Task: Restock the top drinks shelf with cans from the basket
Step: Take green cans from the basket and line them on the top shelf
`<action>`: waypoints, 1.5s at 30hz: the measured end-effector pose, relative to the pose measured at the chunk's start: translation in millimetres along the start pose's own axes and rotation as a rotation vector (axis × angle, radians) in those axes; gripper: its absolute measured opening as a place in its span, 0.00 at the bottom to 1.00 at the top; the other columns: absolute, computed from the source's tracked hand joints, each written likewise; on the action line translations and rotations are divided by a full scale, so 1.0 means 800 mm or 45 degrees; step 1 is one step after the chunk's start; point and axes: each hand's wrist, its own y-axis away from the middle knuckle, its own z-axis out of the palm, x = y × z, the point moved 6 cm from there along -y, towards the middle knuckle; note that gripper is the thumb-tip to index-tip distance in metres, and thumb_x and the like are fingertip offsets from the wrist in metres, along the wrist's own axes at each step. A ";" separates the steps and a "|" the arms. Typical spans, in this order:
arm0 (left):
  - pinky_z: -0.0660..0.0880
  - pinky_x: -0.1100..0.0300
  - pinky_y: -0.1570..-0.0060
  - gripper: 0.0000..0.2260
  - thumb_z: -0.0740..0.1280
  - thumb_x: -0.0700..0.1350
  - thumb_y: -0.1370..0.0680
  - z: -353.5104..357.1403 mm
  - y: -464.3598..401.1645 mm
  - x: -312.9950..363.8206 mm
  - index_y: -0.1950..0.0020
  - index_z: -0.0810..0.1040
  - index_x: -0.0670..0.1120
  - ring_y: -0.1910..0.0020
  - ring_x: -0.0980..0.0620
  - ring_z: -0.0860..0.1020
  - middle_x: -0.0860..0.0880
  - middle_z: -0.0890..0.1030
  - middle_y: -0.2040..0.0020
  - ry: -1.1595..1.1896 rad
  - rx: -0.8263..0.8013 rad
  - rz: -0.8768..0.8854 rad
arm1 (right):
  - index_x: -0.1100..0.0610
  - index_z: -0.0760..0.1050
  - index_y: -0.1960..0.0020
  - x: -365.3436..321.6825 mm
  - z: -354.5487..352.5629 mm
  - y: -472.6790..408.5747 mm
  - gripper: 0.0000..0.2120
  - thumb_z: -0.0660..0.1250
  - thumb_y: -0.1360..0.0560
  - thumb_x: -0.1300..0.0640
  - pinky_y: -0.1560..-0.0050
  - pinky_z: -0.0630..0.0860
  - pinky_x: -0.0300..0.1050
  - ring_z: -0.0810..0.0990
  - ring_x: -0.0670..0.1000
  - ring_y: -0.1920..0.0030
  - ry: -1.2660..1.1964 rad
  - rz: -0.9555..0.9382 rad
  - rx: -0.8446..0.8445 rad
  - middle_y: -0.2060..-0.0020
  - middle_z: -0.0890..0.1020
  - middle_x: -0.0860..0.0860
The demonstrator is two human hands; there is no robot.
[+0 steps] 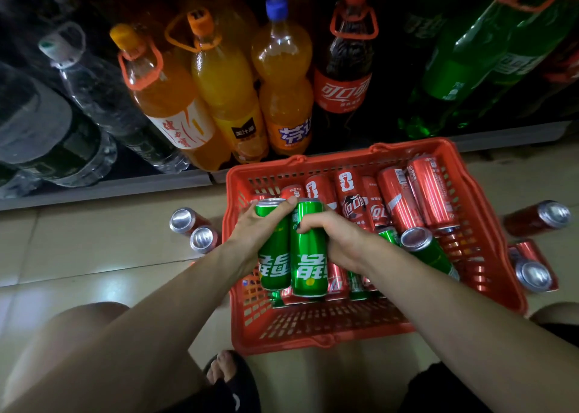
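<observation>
1. Knees flank the red basket (488,240) on the floor, so both arms reach it.
2. Left hand (260,224) curls round one green can (274,256); right hand (332,237) grips a second (308,256), both lifted above the basket for shelving.
3. Floor cans: two left (194,227), three right (532,246).
4. Roughly eight red cans (398,193) lie inside, plus a few green.

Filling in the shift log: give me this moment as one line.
stage: picking | left hand: grips green can | right hand: grips second green can | place: above red basket
</observation>
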 end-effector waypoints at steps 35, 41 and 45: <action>0.77 0.40 0.33 0.32 0.78 0.58 0.28 -0.007 0.007 -0.025 0.29 0.79 0.44 0.37 0.37 0.83 0.38 0.84 0.37 0.166 -0.234 -0.226 | 0.60 0.83 0.43 0.004 0.002 0.009 0.14 0.68 0.26 0.59 0.38 0.78 0.60 0.85 0.60 0.48 -0.072 0.085 0.083 0.48 0.86 0.61; 0.81 0.45 0.40 0.28 0.75 0.56 0.26 0.000 0.012 -0.019 0.31 0.80 0.43 0.42 0.40 0.85 0.39 0.85 0.39 0.215 -0.270 -0.285 | 0.59 0.83 0.46 -0.002 -0.003 0.016 0.11 0.67 0.26 0.59 0.43 0.80 0.56 0.86 0.58 0.53 -0.109 0.067 0.079 0.51 0.87 0.59; 0.80 0.39 0.38 0.43 0.84 0.57 0.35 0.000 0.005 -0.020 0.26 0.73 0.43 0.40 0.36 0.84 0.37 0.84 0.37 0.235 -0.202 -0.285 | 0.59 0.83 0.44 -0.002 0.004 0.015 0.12 0.67 0.26 0.60 0.44 0.80 0.55 0.86 0.58 0.51 -0.110 0.048 0.054 0.49 0.86 0.60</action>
